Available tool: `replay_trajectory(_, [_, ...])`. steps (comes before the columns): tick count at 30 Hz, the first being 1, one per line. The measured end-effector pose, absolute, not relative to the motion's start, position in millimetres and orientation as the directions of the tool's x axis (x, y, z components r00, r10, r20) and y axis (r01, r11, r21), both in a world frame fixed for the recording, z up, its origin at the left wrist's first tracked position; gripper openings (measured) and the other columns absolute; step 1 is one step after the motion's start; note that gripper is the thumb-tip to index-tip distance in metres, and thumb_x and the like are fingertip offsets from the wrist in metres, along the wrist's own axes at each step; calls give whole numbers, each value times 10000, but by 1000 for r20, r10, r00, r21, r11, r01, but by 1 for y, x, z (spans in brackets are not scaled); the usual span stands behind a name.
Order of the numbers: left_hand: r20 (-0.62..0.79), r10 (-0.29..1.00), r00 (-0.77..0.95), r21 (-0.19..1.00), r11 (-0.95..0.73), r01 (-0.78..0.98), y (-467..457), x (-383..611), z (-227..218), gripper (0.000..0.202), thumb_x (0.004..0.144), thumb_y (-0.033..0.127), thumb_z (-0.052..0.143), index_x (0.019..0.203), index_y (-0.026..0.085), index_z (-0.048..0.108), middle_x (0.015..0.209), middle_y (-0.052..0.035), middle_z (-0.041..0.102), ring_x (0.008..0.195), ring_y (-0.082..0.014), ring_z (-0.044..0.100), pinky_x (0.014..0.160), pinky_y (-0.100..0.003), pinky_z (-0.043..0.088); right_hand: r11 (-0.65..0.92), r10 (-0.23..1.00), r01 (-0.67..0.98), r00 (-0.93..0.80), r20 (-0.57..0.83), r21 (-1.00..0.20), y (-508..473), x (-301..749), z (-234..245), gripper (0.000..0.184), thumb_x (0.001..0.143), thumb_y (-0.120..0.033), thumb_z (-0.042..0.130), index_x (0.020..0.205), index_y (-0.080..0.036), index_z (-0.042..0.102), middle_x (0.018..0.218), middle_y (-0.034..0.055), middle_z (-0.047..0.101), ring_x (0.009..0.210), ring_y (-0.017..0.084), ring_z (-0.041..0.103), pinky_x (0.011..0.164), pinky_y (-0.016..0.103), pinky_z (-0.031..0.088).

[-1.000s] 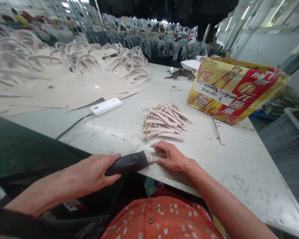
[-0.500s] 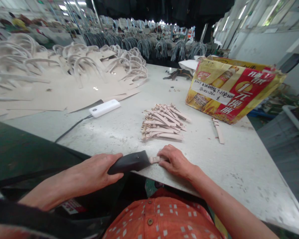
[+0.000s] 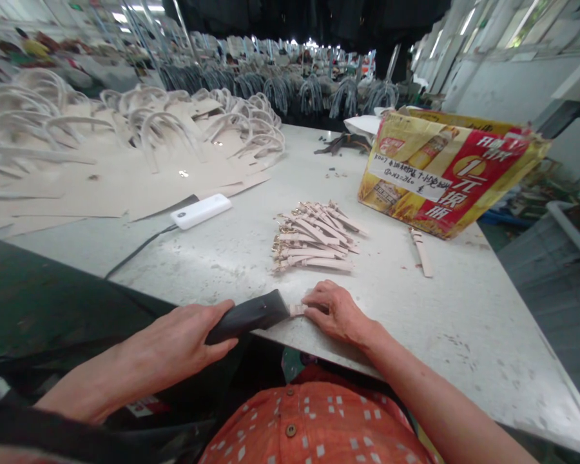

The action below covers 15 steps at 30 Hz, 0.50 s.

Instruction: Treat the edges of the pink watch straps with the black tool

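My left hand (image 3: 183,345) is closed round the black handle of a tool (image 3: 249,315) whose tip lies at the table's near edge. A small beige strap piece (image 3: 298,310) sticks out at that tip. My right hand (image 3: 336,312) presses down on the strap piece with bent fingers, just right of the tool's tip. A pile of several similar beige straps with metal ends (image 3: 314,237) lies on the white table (image 3: 251,258) a little beyond my right hand.
A yellow and red cardboard box (image 3: 447,171) stands at the right. One loose strap (image 3: 420,252) lies before it. A white power bank (image 3: 200,211) with a black cable sits left of centre. Flat beige bag panels with handles (image 3: 125,148) cover the table's left.
Both hands stay on the tool and strap piece; my right hand's fingers have shifted slightly on the strap. The view has drifted a little.
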State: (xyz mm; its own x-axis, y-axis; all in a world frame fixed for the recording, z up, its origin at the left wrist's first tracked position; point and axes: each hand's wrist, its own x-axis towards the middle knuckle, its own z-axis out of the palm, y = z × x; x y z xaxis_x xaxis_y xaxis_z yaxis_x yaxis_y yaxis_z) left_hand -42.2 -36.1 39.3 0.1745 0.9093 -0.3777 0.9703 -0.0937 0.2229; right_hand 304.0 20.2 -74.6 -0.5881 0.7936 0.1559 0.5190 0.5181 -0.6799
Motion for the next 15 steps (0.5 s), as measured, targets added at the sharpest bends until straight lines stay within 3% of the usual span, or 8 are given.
replay_trajectory(3, [-379,904,197,242,-109,964,-32,-35,41,602,944,687,625,1309,289,891,1248,-171,984,1238,-465,930,1110,-507,689,462,823,607,-565,58,-647,17,298,-62,121,1136,-165,909,1208,-204,998,1158,133,908,1164,316,809,1059,412,600])
replay_trajectory(7, [-402,895,191,308,-64,949,-29,-27,42,447,944,657,637,1116,295,837,1010,-108,946,946,-380,907,920,-438,661,343,876,747,-473,-93,-569,14,290,-40,184,1150,-214,886,1294,-202,999,1258,164,934,1224,332,821,1070,412,586])
replay_trajectory(10, [-395,902,172,333,-34,942,-31,-27,36,435,943,664,621,1071,294,810,966,-90,931,890,-343,880,856,-409,629,272,897,808,-409,-165,-523,14,288,-28,169,1146,-254,898,1280,-219,996,1305,162,947,1218,334,827,1008,395,556])
replay_trajectory(15, [-360,925,118,328,7,945,-37,-32,33,447,943,693,627,1065,296,792,843,-59,873,832,-333,863,774,-388,588,289,905,759,-415,-91,-583,11,295,-33,97,1089,-165,940,1154,-236,942,1135,82,910,1032,268,790,870,339,479])
